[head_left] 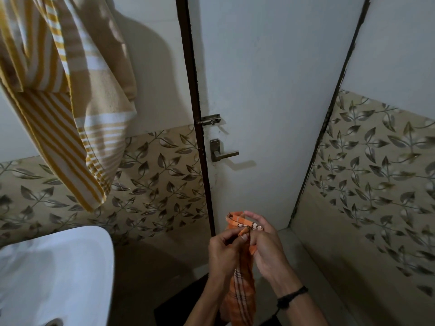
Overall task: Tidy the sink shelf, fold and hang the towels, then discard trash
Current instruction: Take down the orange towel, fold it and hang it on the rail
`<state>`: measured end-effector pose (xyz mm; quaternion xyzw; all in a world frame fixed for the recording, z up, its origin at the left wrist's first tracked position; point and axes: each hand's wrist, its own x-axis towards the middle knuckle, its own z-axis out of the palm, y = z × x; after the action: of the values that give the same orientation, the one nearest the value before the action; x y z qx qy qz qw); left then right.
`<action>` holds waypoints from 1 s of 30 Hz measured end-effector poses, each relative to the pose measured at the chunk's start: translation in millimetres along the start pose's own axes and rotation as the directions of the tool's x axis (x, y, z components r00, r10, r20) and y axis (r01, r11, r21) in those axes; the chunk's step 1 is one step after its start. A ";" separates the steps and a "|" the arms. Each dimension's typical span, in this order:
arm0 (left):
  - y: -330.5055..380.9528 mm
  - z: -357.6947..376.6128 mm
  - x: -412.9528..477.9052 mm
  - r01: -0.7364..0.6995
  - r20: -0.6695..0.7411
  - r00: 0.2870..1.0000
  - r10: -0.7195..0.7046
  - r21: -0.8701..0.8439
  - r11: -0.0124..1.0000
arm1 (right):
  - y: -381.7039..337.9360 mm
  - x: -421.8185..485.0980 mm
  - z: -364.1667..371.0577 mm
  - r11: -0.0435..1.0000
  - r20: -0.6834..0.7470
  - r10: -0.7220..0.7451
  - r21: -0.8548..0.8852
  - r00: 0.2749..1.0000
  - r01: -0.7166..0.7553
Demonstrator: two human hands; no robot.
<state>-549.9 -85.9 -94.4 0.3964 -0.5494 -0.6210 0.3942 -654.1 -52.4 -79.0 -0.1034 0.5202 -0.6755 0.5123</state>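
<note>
Head view is looking down into a small bathroom. At the upper left of the frame a yellow, beige and white striped cotton towel [70, 95] is hanging in loose folds against the pale wall, its lowest corner dangling over the leaf-patterned wall tiles [150, 184]. At the lower left the rounded rim of a white ceramic sink basin [77, 267] is showing, partly cut off by the frame edge. Moving toward the middle, a dark brown door frame [195, 109] is running down the picture beside a white door [259, 78], which is carrying a small metal slide bolt [210, 119] and, just below it, a bronze lever door handle [222, 152]. At the lower centre the left hand [223, 252] is pinching the top edge of an orange checked cloth towel [242, 290] between thumb and fingertips, while the right hand [266, 245] is curling around the same edge just beside it, fingers closed on the fabric. The towel's upper hem is looping above both hands and the rest is hanging straight down between the forearms. A black wristband [292, 296] is sitting on the right wrist. At the right, more leaf tiles are covering the side wall.
</note>
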 end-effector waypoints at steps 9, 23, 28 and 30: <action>-5.3 -10.3 6.0 -0.123 0.023 0.992 0.121 0.145 0.982 | 7.8 -5.5 4.0 0.962 0.200 -0.022 -0.262 0.980 0.075; -1.6 -37.6 20.5 -0.086 0.254 0.967 0.032 0.207 0.975 | 7.8 8.1 -8.5 0.940 0.529 0.073 -0.319 0.846 0.119; -0.2 -36.8 20.7 -0.069 0.253 0.967 0.041 0.105 0.992 | 2.4 13.2 -14.1 0.963 0.545 0.066 -0.254 0.836 0.089; 0.7 -42.5 21.2 -0.044 0.245 0.969 0.031 0.045 0.998 | -2.9 18.4 -20.4 0.972 0.541 0.048 -0.219 0.840 0.085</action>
<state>-518.5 -121.4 -98.5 0.3162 -0.6166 -0.6435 0.3251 -677.9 -55.2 -92.8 -0.3549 0.4287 -0.5575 0.6160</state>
